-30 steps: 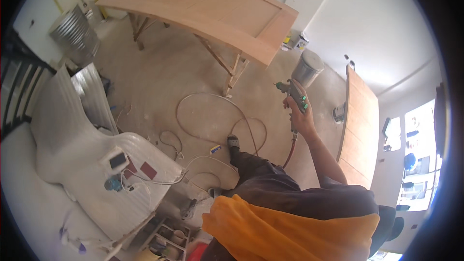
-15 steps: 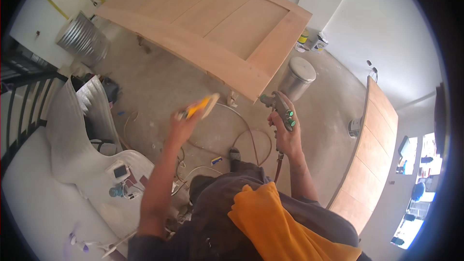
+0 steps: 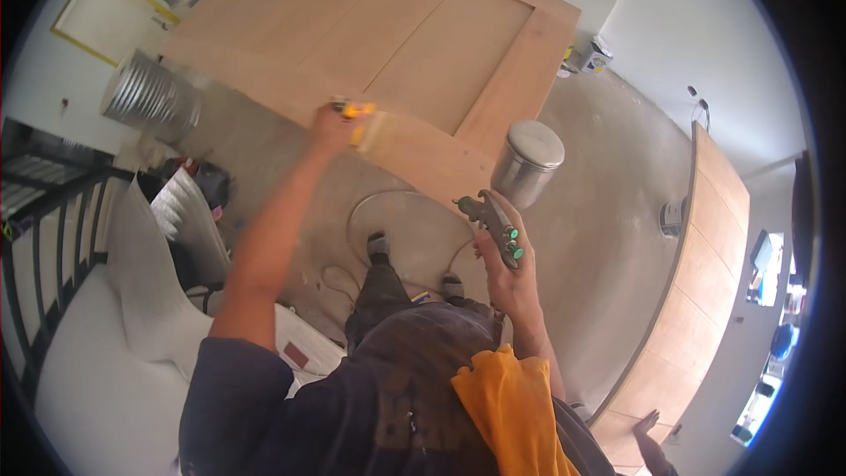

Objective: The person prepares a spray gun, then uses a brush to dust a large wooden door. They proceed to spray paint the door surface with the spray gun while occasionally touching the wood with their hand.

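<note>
While One Hand Works a Yellow Tool, the Other Holds a Spray Gun

As the head view looks down, the left hand (image 3: 331, 134) is wrapped around a blurred yellow tool (image 3: 359, 113) with a pale edge, over the near side of a wooden panel (image 3: 388, 35); whether it touches the wood, I cannot tell. It looks light and rigid, best held by its yellow body. The right hand (image 3: 515, 278) grips a spray gun (image 3: 493, 227) with green knobs, beside the panel's near corner. The gun seems hard and fairly weighty, best held around its handle, clear of the knobs. The panel appears stiff and heavy, steadiest when held by its edges.

Around them, a lidded metal drum (image 3: 527, 159) stands close to that corner, and a thin hose (image 3: 351, 226) loops near the feet, a likely snag. On the right leans another panel (image 3: 696, 273), where someone else's hand (image 3: 648, 424) rests.
</note>
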{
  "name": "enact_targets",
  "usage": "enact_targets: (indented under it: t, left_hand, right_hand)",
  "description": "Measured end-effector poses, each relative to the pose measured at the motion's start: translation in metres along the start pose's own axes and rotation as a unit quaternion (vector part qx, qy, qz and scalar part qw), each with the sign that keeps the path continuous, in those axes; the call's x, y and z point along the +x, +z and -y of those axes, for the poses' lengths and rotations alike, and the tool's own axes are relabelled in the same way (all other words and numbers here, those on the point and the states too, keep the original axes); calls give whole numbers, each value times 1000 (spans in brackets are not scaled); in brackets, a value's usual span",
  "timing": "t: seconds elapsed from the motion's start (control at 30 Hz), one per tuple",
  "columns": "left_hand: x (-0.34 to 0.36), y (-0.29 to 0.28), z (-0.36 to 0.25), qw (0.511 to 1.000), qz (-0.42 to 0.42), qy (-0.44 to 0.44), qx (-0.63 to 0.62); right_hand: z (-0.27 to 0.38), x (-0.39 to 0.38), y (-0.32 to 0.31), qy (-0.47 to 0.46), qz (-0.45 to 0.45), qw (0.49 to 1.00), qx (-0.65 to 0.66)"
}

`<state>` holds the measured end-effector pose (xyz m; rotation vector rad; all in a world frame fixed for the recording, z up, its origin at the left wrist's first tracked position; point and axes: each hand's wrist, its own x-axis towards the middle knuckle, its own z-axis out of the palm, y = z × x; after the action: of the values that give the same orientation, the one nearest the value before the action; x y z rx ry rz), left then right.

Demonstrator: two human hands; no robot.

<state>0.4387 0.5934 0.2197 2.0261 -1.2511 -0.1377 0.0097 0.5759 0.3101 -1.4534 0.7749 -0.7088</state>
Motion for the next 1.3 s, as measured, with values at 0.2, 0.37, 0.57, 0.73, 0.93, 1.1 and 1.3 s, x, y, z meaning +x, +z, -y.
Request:
enact_targets:
  t: [0.2, 0.37, 0.57, 0.73, 0.93, 1.1, 1.3]
  left_hand:
    - [102, -69, 21, 994, 52, -14, 90]
    - [148, 44, -110, 923, 333, 42, -189]
    - [170, 113, -117, 892, 435, 97, 74]
    - [228, 42, 67, 865, 471, -47, -164]
    - [288, -123, 139, 927, 302, -120, 187]
    - [166, -82, 67, 939, 315, -60, -123]
    - [191, -105, 140, 943, 302, -134, -51]
  right_hand:
    - [-7, 45, 40, 8, -70, 995, -65]
    - [42, 79, 85, 77, -139, 985, -72]
    - [61, 112, 129, 92, -228, 966, -79]
    - [51, 127, 178, 96, -227, 968, -38]
    - [39, 156, 207, 97, -111, 988, -47]
    - [42, 173, 228, 102, -63, 992, -47]
    - [42, 184, 221, 72, -40, 993, -82]
